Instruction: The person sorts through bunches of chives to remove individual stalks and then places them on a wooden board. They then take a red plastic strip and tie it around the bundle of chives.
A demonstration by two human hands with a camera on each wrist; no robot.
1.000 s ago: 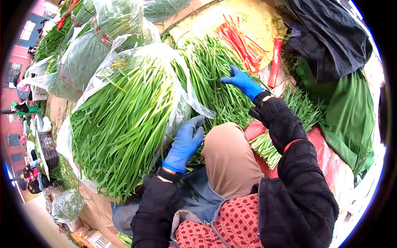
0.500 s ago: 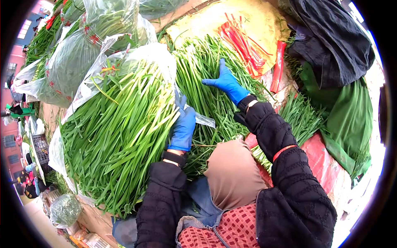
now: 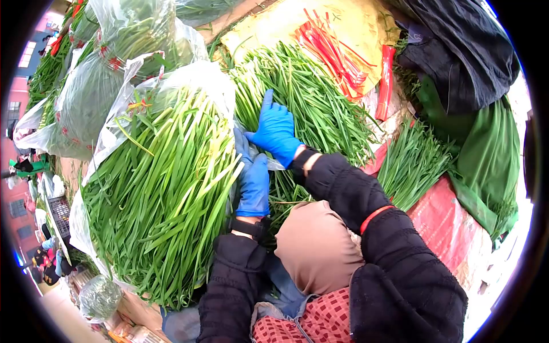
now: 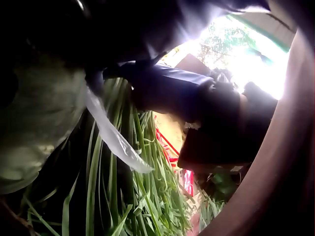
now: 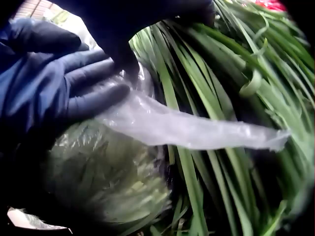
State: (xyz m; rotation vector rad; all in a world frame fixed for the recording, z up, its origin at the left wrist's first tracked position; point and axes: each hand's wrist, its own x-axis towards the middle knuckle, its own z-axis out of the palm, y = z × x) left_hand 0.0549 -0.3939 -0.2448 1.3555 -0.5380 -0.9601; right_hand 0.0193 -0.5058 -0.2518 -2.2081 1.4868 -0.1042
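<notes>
A clear plastic bag (image 3: pixel 210 77) lies open around a large heap of long green leaves (image 3: pixel 160 194). Beside its right edge, the blue-gloved left hand (image 3: pixel 252 186) rests against the plastic; in the right wrist view the fingers of this hand (image 5: pixel 64 83) lie nearly straight across it. The blue-gloved right hand (image 3: pixel 275 130) is just above, thumb and index finger spread, over the near end of a second leaf pile (image 3: pixel 320 103). Its grip on anything is not visible. A loose plastic corner (image 5: pixel 206 132) (image 4: pixel 115 137) hangs over the leaves.
Red strips (image 3: pixel 337 54) lie on a yellow sheet (image 3: pixel 257 28). Filled plastic bags (image 3: pixel 94 103) stand at upper left. Dark cloth (image 3: pixel 457 57), green cloth (image 3: pixel 486 166) and a smaller leaf bunch (image 3: pixel 414 166) are at right.
The right hand has moved left and down across the second pile to beside the left hand. The left hand has moved up along the bag's edge, its fingers now beside the plastic.
</notes>
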